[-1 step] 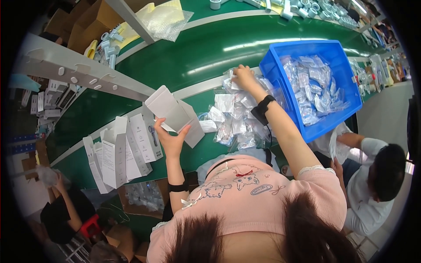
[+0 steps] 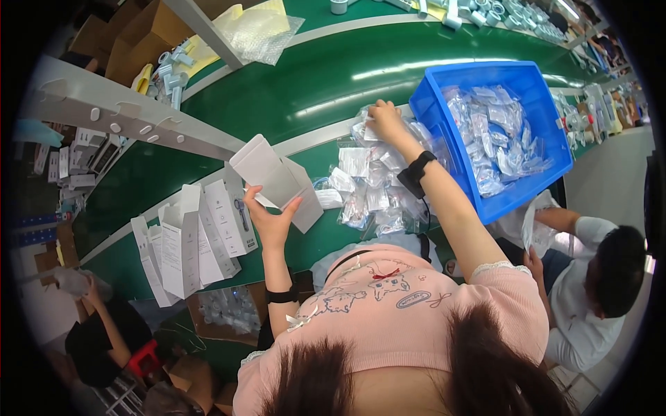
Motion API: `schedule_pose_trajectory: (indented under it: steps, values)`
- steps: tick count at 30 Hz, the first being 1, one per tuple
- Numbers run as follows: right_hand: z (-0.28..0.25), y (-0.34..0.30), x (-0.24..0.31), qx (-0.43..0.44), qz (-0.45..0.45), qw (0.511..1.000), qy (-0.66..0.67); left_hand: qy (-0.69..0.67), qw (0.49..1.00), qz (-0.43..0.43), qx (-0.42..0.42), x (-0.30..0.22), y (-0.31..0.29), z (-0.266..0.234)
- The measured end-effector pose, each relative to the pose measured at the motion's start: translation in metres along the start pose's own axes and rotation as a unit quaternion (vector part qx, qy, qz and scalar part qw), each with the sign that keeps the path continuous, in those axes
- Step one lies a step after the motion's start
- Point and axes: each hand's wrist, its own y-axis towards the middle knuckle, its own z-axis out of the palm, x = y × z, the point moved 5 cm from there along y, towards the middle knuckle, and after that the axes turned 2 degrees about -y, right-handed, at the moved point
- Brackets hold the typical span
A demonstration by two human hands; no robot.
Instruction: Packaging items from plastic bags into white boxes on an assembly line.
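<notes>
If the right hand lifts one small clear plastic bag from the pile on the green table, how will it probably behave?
The small clear plastic bag under the right hand looks thin and crinkled, so it is probably floppy and light. Its glossy film may be slippery against the loose pile of bags, so neighbours could slide. It seems unlikely to roll.

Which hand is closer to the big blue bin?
The right hand. It rests on the pile of clear bags right beside the blue bin. The left hand is farther off, holding a white box.
</notes>
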Motion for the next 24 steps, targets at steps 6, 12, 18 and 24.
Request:
schedule_pose_trajectory:
  steps: [6,12,18,24]
  values:
    - [-0.054,-0.071,0.072,-0.072,-0.1,0.992,-0.005,-0.013,1.0,0.018,0.018,0.006,-0.002,0.0]
    - [-0.058,-0.122,0.075,-0.03,-0.126,0.992,-0.01,0.001,0.999,0.04,0.03,-0.003,-0.003,0.004]
    - [-0.102,-0.127,0.04,-0.222,-0.075,0.967,0.1,-0.006,1.0,0.021,0.013,0.009,-0.005,-0.001]
    - [-0.089,-0.114,0.059,-0.185,-0.123,0.953,0.205,-0.035,0.999,-0.005,-0.039,0.02,0.005,-0.01]
